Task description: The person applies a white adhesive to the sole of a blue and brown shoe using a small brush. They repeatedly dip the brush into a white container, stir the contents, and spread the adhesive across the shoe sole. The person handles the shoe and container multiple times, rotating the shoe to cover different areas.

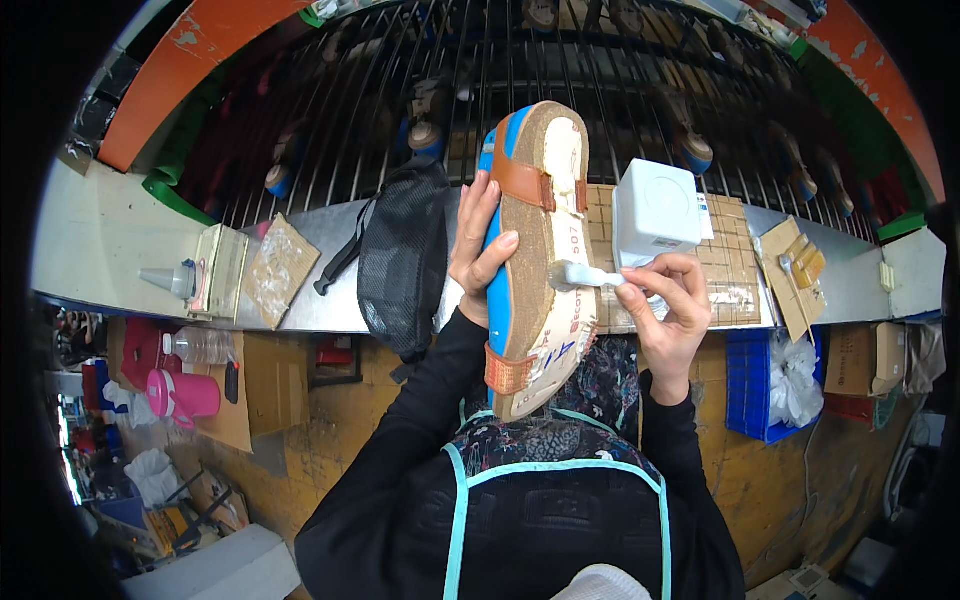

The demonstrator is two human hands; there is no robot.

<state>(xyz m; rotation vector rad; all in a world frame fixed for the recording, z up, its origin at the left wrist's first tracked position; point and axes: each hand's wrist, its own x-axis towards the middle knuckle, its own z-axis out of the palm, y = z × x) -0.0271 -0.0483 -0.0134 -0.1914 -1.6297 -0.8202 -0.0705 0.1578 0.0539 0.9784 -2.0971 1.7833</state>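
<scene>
left grip [480, 252] is closed on the shoe [532, 270], thumb over the cork edge, fingers along the blue side; shoe sits sole up, just right of that grip. right grip [672, 315] pinches a white brush [602, 278] between thumb and fingers, its head over the mid-sole, apparently touching.

risks: left grip holds one side only, so a hard push from the right grip could roll the shoe. loose pinch could let the brush twist and smear the cork edge. white box [652, 215] is just beyond the right grip; a careless knuckle could knock it.

surface: metal tabletop [325, 232], cardboard sheet [735, 275] under the box, black mesh bag [405, 262] just left of the left grip.

room: bar rack [352, 75] with more shoes beyond both grips, blue crate [743, 385] lower right of the right grip, pink jug [188, 394] well left of the left grip.
</scene>
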